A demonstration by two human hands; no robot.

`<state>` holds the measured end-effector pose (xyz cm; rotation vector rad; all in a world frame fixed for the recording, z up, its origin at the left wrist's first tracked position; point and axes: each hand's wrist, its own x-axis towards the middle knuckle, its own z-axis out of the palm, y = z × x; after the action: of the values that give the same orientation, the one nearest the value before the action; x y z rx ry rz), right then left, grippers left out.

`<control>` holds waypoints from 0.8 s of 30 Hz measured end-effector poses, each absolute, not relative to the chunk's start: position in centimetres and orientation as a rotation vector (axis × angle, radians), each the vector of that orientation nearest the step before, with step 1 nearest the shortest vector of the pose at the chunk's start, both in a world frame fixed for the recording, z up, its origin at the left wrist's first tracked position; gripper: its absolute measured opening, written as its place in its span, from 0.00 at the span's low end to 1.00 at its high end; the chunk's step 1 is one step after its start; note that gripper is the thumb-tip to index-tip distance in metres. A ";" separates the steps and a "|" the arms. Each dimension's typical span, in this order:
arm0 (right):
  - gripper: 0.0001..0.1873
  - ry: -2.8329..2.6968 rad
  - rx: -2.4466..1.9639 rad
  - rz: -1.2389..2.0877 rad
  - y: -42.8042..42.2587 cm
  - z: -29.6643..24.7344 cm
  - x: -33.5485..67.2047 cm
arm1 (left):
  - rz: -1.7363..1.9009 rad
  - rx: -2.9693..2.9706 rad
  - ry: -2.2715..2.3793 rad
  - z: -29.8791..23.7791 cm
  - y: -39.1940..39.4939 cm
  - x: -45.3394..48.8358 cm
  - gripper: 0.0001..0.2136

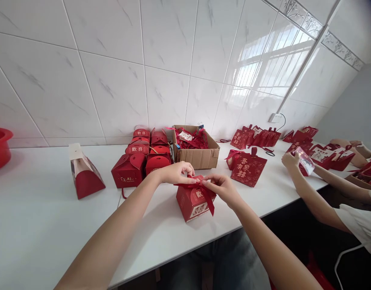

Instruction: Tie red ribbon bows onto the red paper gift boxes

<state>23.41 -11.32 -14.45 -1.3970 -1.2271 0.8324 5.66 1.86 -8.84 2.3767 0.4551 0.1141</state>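
Note:
A red gift box (189, 201) with gold and white lettering stands upright on the white table, close to the front edge. Across its top lies a red ribbon (208, 201), one tail hanging down the right side. My left hand (177, 173) pinches the ribbon at the box's top left. From the other side, my right hand (223, 187) pinches it near the middle of the top. Fingers of both hands partly cover the ribbon, so I cannot tell whether it is knotted.
Several red boxes (129, 169) stand in rows behind my left arm. Beside them is a cardboard box (197, 158) of red ribbons. A red-and-white box (85, 177) sits left, red bags (248, 168) right, scissors (269, 152) beyond. A co-worker's hands (291, 160) hold a packet at far right.

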 end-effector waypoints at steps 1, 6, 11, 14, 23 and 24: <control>0.18 -1.241 -1.416 0.826 -11.3 -14.3 23.3 | 0.123 2.377 0.448 -8.9 1.9 5.7 0.19; 0.15 -1.303 -1.455 0.785 -11.0 -13.9 22.7 | 0.148 2.399 0.404 -9.3 2.3 5.8 0.15; 0.12 -1.307 -1.517 0.755 -10.6 -14.0 22.7 | 0.134 2.401 0.427 -9.4 2.3 6.0 0.14; 0.12 -1.301 -1.530 0.760 -10.5 -14.0 22.8 | 0.081 2.293 0.401 -9.4 2.2 5.9 0.14; 0.16 -1.327 -1.538 0.755 -10.6 -14.2 22.6 | 0.092 2.228 0.424 -9.3 2.1 5.9 0.15; 0.17 -1.332 -1.539 0.747 -10.6 -14.2 22.6 | 0.100 2.231 0.424 -9.2 2.0 5.9 0.15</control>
<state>22.63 -10.61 -14.23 -1.5391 -1.3321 0.7473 5.89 2.00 -9.19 2.2305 0.4241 0.1000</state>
